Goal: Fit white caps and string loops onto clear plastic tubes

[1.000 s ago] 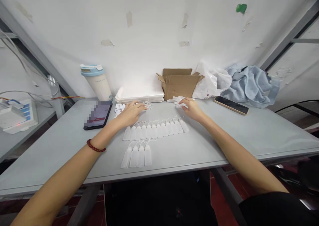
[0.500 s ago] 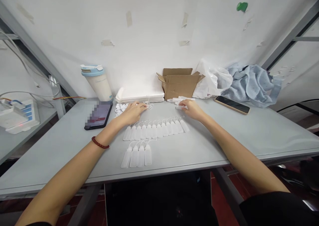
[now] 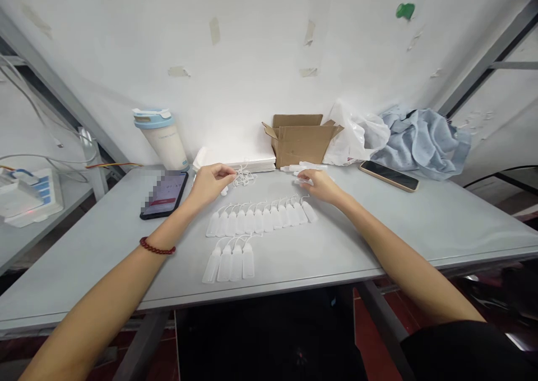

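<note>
My left hand [image 3: 211,186] is closed in a pinch at the edge of a small tangle of white strings [image 3: 246,176], apparently on one of them. My right hand [image 3: 318,186] has its fingers closed on a translucent plastic piece [image 3: 299,177], mostly covered by the fingers. In front of my hands lies a row of several white tags with string loops [image 3: 256,222]. Nearer the table's front edge is a shorter row of like tags [image 3: 231,263]. Small white pieces [image 3: 224,191] lie partly hidden behind my left hand.
At the back stand a cup with a blue lid [image 3: 162,140], a white stack [image 3: 235,158], a cardboard box [image 3: 300,143], a plastic bag [image 3: 355,134] and blue cloth [image 3: 424,137]. Phones lie left [image 3: 165,195] and right [image 3: 389,176]. Translucent pieces [image 3: 303,167] lie before the box.
My left hand has drawn back a little to the left and its fingers have come together in a pinch beside the strings. My right hand is nearly still. The tag rows are unchanged.
</note>
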A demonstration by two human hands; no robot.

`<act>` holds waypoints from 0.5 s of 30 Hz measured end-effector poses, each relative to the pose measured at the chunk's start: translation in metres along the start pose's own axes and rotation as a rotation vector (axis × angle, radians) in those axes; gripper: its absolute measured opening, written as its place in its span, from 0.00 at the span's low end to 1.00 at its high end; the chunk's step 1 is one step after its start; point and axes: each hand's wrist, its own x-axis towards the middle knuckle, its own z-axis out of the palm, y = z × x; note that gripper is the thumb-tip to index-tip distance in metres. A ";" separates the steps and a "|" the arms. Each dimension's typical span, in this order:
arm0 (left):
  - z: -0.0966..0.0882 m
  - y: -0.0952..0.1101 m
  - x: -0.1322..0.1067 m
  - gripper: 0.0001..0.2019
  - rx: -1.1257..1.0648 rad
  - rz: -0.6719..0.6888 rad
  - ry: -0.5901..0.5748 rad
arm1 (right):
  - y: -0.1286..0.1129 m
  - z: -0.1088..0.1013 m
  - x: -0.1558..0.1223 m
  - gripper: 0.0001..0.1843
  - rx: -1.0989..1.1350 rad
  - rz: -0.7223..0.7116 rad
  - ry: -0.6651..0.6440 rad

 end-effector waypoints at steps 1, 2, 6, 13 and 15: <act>0.000 0.001 -0.001 0.10 -0.054 -0.015 0.011 | -0.002 -0.001 0.000 0.14 0.007 0.002 0.008; 0.000 0.001 -0.002 0.11 -0.102 -0.027 0.022 | -0.003 -0.001 0.000 0.14 0.014 0.001 0.021; -0.001 0.006 -0.006 0.16 -0.204 -0.072 0.061 | -0.009 -0.001 -0.002 0.15 0.059 -0.047 0.107; 0.003 0.023 -0.018 0.11 -0.181 -0.067 0.031 | -0.038 -0.005 -0.015 0.15 0.248 -0.169 0.194; 0.007 0.031 -0.024 0.10 -0.185 -0.065 0.005 | -0.051 -0.007 -0.020 0.14 0.362 -0.183 0.186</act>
